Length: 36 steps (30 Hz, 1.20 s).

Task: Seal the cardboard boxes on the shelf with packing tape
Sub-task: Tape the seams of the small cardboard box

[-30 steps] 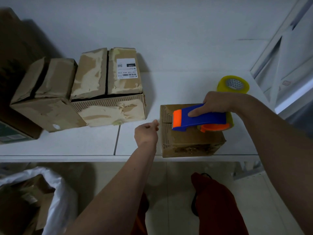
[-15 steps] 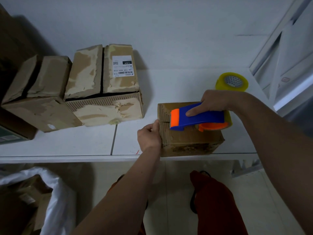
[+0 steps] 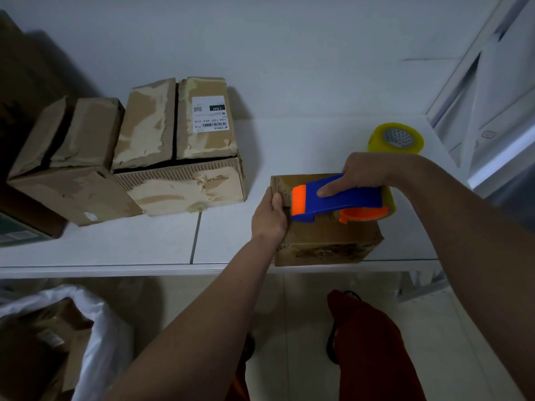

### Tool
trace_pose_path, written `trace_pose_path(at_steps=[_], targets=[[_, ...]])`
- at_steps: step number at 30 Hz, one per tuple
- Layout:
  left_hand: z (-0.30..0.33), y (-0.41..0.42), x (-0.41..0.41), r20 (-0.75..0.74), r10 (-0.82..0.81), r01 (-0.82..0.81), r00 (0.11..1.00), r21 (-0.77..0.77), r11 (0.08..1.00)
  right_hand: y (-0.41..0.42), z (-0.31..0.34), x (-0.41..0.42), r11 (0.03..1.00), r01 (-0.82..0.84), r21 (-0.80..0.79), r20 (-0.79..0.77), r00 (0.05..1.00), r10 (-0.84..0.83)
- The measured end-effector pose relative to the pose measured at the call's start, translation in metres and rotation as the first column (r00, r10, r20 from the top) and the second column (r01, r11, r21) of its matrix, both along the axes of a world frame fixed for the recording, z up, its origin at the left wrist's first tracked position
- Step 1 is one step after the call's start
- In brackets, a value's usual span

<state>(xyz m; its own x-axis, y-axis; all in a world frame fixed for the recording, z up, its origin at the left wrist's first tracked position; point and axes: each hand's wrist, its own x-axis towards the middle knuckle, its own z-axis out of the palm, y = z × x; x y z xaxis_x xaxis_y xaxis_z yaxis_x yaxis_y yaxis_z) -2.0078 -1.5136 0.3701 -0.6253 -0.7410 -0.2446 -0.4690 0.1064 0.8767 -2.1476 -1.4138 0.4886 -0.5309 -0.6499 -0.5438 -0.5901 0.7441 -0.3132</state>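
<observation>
A small cardboard box (image 3: 327,241) stands at the front edge of the white shelf (image 3: 144,247). My right hand (image 3: 364,172) grips a blue and orange tape dispenser (image 3: 335,199) lying across the box top, its orange nose at the box's left edge. My left hand (image 3: 269,218) clasps the box's left side, thumb on the top edge. Two worn boxes with unsealed flaps stand further left: a labelled one (image 3: 179,149) and a smaller one (image 3: 66,160).
A spare yellow tape roll (image 3: 395,138) lies at the back right of the shelf. A dark large box (image 3: 20,91) fills the far left. Below the shelf sit a white bag with cardboard (image 3: 72,337) and red cloth (image 3: 373,348). A white frame (image 3: 474,91) rises at right.
My left hand moved right from beside the box and took hold of its left side. The dispenser slid slightly left along the box top.
</observation>
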Motion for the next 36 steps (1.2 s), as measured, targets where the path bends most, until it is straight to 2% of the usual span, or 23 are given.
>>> trace_pose_path(at_steps=[2, 6, 13, 17, 19, 21, 23, 24, 26, 28, 29, 31, 33, 36], targets=[[-0.008, -0.003, -0.003, 0.052, 0.005, -0.008, 0.999, 0.055, 0.998, 0.001, -0.001, -0.001, 1.000, -0.003, 0.000, 0.003, 1.000, 0.003], [-0.013, -0.002, -0.004, 0.007, 0.081, -0.081, 0.997, 0.149, 0.985, 0.003, 0.002, -0.005, 1.000, -0.004, 0.025, 0.022, 1.000, 0.004], [-0.017, -0.003, -0.001, 0.015, 0.113, -0.114, 0.993, 0.108, 0.988, 0.025, 0.013, -0.026, 0.993, -0.008, 0.114, -0.027, 1.000, 0.011], [-0.016, 0.000, -0.006, 0.107, 0.102, -0.099, 0.989, -0.028, 0.995, 0.042, 0.012, -0.036, 0.993, 0.007, 0.121, -0.082, 0.997, 0.003], [-0.014, 0.001, -0.006, 0.180, 0.116, -0.085, 0.977, -0.169, 0.982, 0.045, 0.004, -0.037, 0.995, 0.019, 0.096, -0.074, 0.997, -0.012], [-0.007, 0.005, 0.000, 0.271, 0.107, 0.027, 0.957, -0.446, 0.894, 0.047, 0.001, -0.038, 0.997, 0.042, 0.063, -0.052, 0.998, -0.038], [0.001, 0.014, 0.003, 0.302, -0.036, 0.237, 0.953, -0.660, 0.713, 0.048, 0.002, -0.039, 0.998, 0.052, 0.046, -0.032, 0.998, -0.050], [0.006, 0.021, 0.004, 0.326, -0.174, 0.358, 0.929, -0.678, 0.642, 0.049, 0.002, -0.039, 0.998, 0.054, 0.041, -0.024, 0.998, -0.053], [0.010, 0.034, 0.007, 0.465, -0.391, 0.607, 0.794, -0.616, 0.502, 0.049, 0.002, -0.038, 0.998, 0.051, 0.037, -0.026, 0.998, -0.051], [0.005, 0.036, 0.008, 0.645, -0.402, 0.760, 0.650, -0.542, 0.359, 0.050, 0.002, -0.037, 0.998, 0.059, 0.032, -0.024, 0.998, -0.059], [0.003, 0.033, 0.009, 0.703, -0.353, 0.786, 0.617, -0.537, 0.305, 0.050, 0.002, -0.037, 0.997, 0.066, 0.026, -0.019, 0.998, -0.065], [0.003, 0.020, 0.009, 0.750, -0.277, 0.798, 0.601, -0.550, 0.246, 0.050, 0.002, -0.037, 0.997, 0.071, 0.016, -0.005, 0.997, -0.071], [0.006, 0.004, 0.008, 0.769, -0.284, 0.819, 0.573, -0.536, 0.204, 0.048, 0.000, -0.035, 0.997, 0.076, -0.004, 0.015, 0.997, -0.076], [0.009, -0.010, 0.005, 0.772, -0.353, 0.849, 0.529, -0.482, 0.217, 0.039, -0.003, -0.031, 0.998, 0.058, -0.014, 0.012, 0.998, -0.058]])
